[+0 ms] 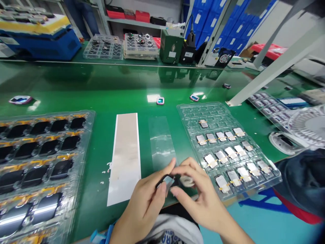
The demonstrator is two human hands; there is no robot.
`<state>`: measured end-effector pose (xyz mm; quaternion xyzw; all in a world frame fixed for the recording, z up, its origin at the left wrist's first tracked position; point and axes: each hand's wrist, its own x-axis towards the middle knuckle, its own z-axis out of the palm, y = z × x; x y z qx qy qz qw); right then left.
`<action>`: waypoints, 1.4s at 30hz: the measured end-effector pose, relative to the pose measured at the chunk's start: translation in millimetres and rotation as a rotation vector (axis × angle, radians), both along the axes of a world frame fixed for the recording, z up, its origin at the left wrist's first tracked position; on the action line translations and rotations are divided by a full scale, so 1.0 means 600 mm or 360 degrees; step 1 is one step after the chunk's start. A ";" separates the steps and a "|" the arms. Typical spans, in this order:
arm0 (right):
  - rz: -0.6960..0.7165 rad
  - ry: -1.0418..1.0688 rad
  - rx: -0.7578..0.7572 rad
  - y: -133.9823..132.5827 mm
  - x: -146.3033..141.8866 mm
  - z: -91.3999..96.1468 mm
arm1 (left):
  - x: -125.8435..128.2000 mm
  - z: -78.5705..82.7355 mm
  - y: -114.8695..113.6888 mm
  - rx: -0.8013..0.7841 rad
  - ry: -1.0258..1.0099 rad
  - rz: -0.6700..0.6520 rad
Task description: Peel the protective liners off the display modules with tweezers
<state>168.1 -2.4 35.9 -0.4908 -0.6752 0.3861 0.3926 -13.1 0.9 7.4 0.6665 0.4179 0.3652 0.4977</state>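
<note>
1. So, my left hand (pixel 141 200) pinches a small dark-edged rectangular module (pixel 165 182) narrowly between its fingers, right in front of me at 12 o'clock.
2. The module's long axis runs roughly 9 to 3, slightly tilted. It sits nearer my left hand, with its right end just beside my right hand (pixel 203 200).
3. My right hand curls narrowly around a pale crumpled scrap (pixel 187 181); I cannot tell what the scrap is.
4. Below lies the green tabletop (pixel 101 88), with a silver film strip (pixel 124 159) at 11 o'clock and a clear film strip (pixel 161 142) at 12 o'clock.
5. A tray of black screens (pixel 43 169) sits at 10 o'clock, and a tray of silver parts (pixel 225 156) at 2 o'clock.
6. Farther off, blue crates (pixel 213 20) stand stacked at 1 o'clock.
</note>
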 end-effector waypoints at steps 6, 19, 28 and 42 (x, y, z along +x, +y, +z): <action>-0.0337 -0.0429 0.0033 0.096 0.102 0.027 | 0.008 0.003 -0.004 -0.0214 -0.0194 0.0085; -0.0661 -0.1332 0.0076 0.300 0.309 -0.024 | 0.026 0.002 0.002 -0.0209 -0.0094 0.0413; 0.0076 -0.1542 0.0184 0.308 0.271 -0.009 | 0.029 0.005 0.001 -0.0228 -0.0064 0.0444; 0.0280 -0.1434 0.0011 0.331 0.266 0.022 | 0.023 0.003 0.005 -0.0291 -0.0063 0.0370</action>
